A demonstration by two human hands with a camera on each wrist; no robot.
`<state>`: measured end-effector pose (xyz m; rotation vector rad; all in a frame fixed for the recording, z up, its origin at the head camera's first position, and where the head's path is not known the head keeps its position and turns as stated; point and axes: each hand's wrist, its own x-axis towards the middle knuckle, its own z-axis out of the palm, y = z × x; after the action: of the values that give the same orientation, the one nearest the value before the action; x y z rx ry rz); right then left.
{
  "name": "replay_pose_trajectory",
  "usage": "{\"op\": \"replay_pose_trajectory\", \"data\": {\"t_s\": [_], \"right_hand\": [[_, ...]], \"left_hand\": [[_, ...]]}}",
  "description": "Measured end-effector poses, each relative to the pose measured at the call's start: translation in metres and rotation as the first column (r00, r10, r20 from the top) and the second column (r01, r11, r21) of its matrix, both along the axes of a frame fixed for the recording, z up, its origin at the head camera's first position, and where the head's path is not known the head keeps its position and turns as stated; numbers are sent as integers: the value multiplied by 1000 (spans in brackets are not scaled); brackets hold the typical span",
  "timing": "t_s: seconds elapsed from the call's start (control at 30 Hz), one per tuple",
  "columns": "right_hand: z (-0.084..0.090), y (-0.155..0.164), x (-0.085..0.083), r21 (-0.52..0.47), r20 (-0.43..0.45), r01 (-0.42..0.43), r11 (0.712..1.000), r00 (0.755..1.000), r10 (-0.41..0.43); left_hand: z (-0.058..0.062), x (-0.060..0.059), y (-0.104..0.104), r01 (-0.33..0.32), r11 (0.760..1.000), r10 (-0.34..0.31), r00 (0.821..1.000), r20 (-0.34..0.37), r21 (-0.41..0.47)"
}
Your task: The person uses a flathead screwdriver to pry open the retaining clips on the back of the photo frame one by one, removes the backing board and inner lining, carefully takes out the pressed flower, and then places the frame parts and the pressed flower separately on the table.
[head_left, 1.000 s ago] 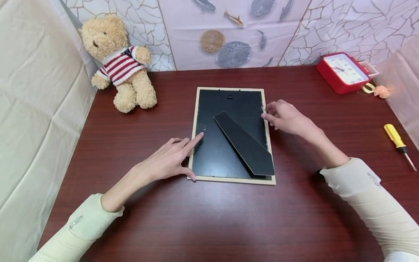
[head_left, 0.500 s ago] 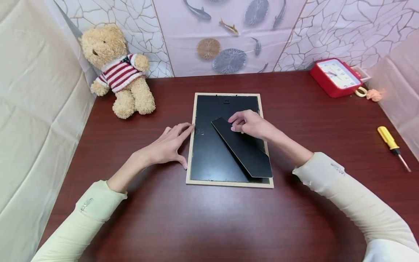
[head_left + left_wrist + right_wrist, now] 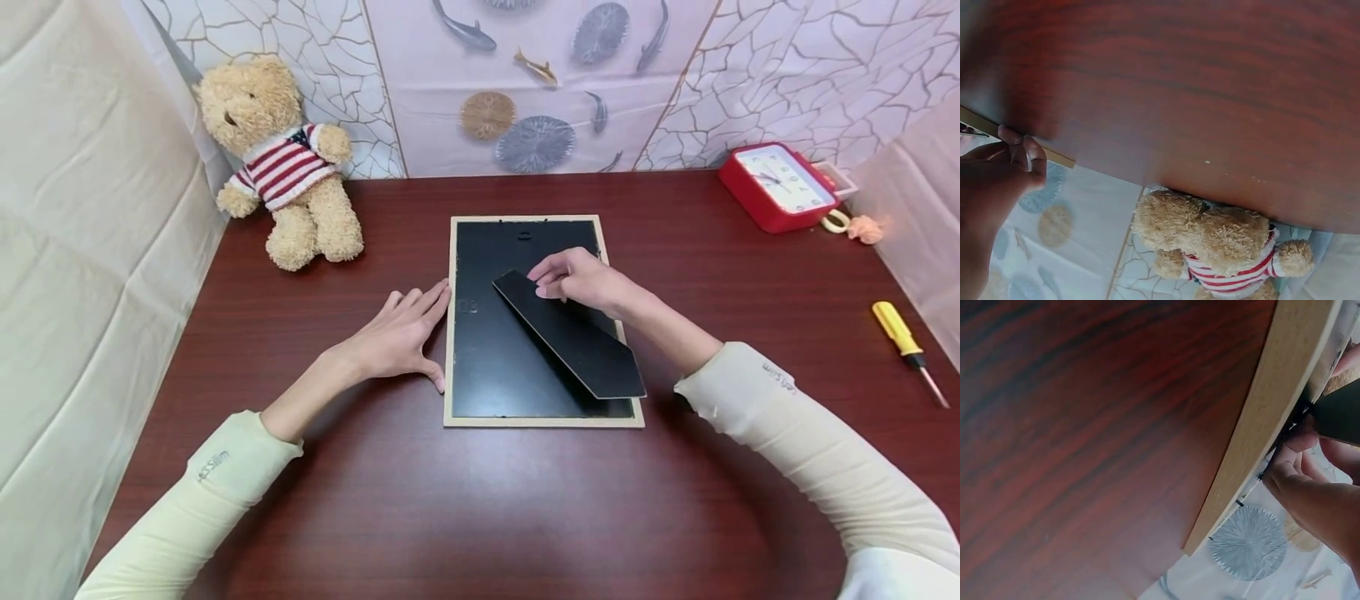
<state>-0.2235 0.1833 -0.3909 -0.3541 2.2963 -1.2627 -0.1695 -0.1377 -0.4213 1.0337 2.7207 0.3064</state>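
Note:
A picture frame (image 3: 543, 421) lies face down in the middle of the dark red table, its black backing (image 3: 487, 358) up. A black stand (image 3: 573, 337) runs slantwise across the backing. My right hand (image 3: 577, 279) pinches the stand's upper end with curled fingers; in the right wrist view the fingertips (image 3: 1300, 440) sit at the stand (image 3: 1341, 415) beside the wooden rim (image 3: 1260, 425). My left hand (image 3: 401, 333) lies flat on the table with straight fingers against the frame's left rim. In the left wrist view this hand (image 3: 997, 169) touches the rim (image 3: 1054, 156).
A teddy bear (image 3: 281, 162) in a striped sweater sits at the back left, also seen in the left wrist view (image 3: 1216, 240). A red clock (image 3: 783, 185) stands at the back right, a yellow screwdriver (image 3: 903, 333) lies at the right edge. Cloth screens bound both sides.
My right hand left the frame's right rim, moved onto the backing and took hold of the stand's upper end. My left forefinger slid off the backing to the left rim.

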Motion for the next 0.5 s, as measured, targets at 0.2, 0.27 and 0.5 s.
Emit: {"op": "replay_pose_trajectory", "data": {"t_s": [0.2, 0.27, 0.5], "right_hand": [[-4, 2, -6, -115, 200, 94, 989, 977, -70], [-6, 1, -5, -126, 242, 129, 984, 965, -95], [-6, 1, -4, -149, 258, 160, 976, 959, -118]], "left_hand": [[-6, -12, -4, -38, 995, 25, 991, 131, 96], [-11, -18, -7, -68, 986, 40, 983, 179, 152], [-33, -36, -10, -129, 959, 81, 978, 191, 252]]}}
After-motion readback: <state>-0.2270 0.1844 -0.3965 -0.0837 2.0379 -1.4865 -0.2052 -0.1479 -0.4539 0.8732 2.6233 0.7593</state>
